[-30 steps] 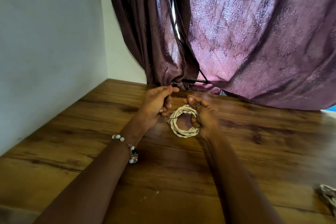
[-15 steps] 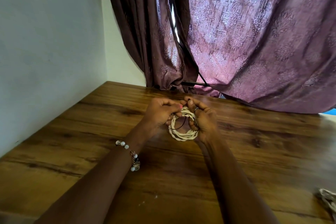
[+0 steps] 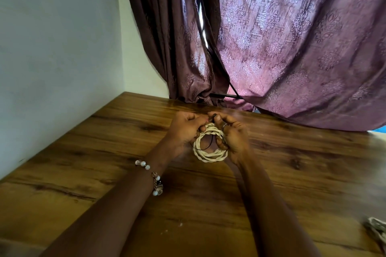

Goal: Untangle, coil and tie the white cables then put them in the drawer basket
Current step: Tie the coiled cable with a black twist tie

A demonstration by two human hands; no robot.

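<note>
A coiled white cable [image 3: 208, 155] hangs as a small ring just above the wooden table [image 3: 104, 152], held between both hands. My left hand [image 3: 184, 131] pinches the coil's top left. My right hand [image 3: 231, 134] grips the coil's right side, a ring on one finger. The fingertips of both hands meet at the top of the coil around a thin black tie [image 3: 205, 147], which loops across the ring's opening. The drawer basket is out of view.
A purple patterned curtain [image 3: 292, 48] hangs down to the table's back edge. A white wall [image 3: 52, 58] borders the table's left side. Another pale cable bundle [image 3: 377, 229] lies at the right edge of the table.
My left hand has closed in from the left onto the top of the coil, meeting my right hand's fingertips. The black tie now loops across the ring.
</note>
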